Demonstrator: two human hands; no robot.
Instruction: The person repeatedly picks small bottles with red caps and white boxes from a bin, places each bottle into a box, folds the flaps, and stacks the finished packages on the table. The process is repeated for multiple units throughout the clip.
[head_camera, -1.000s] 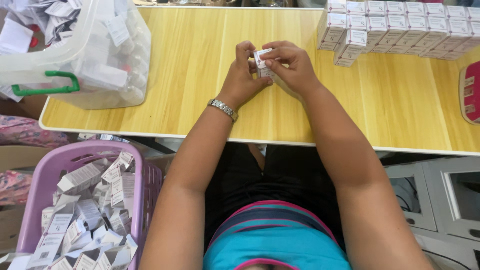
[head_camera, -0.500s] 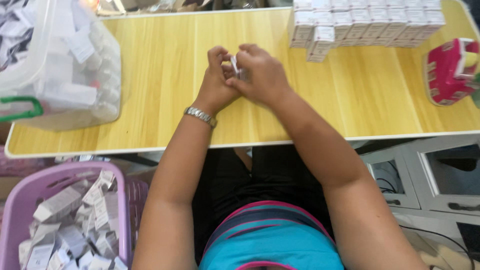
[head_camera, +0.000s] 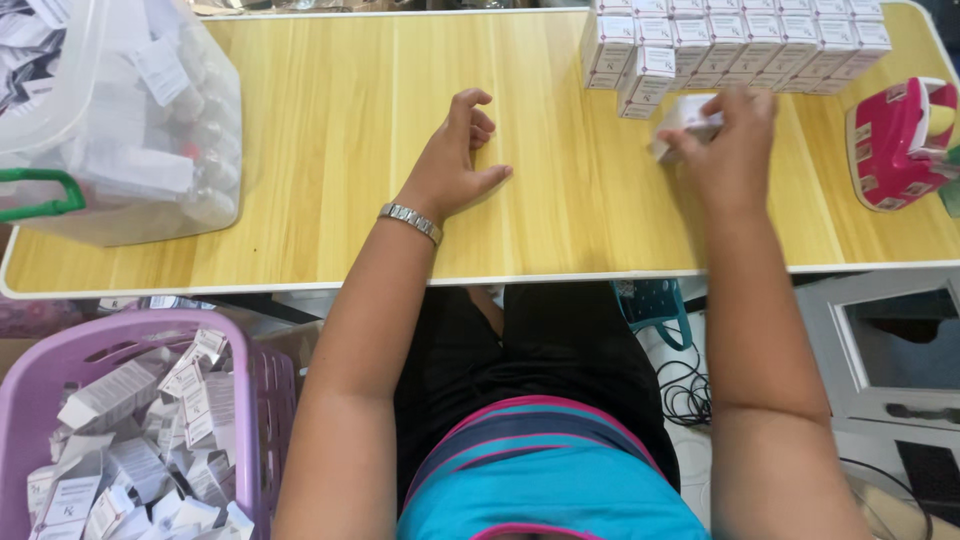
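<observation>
My right hand (head_camera: 728, 145) is blurred and grips a small white carton (head_camera: 683, 118), close to the rows of upright white cartons (head_camera: 730, 40) at the table's far right. My left hand (head_camera: 455, 160) rests on the wooden table (head_camera: 340, 130) near its middle, fingers loosely curled and apart, holding nothing. A metal watch band sits on that wrist.
A clear plastic bin (head_camera: 120, 120) with a green handle, full of small bottles, stands at the table's left. A purple basket (head_camera: 130, 430) of flat white cartons sits on the floor at lower left. A pink and white object (head_camera: 900, 140) lies at the right edge.
Both hands were together at the table's middle working on the small carton. Now my right hand has carried it right toward the rows, and my left hand has let go.
</observation>
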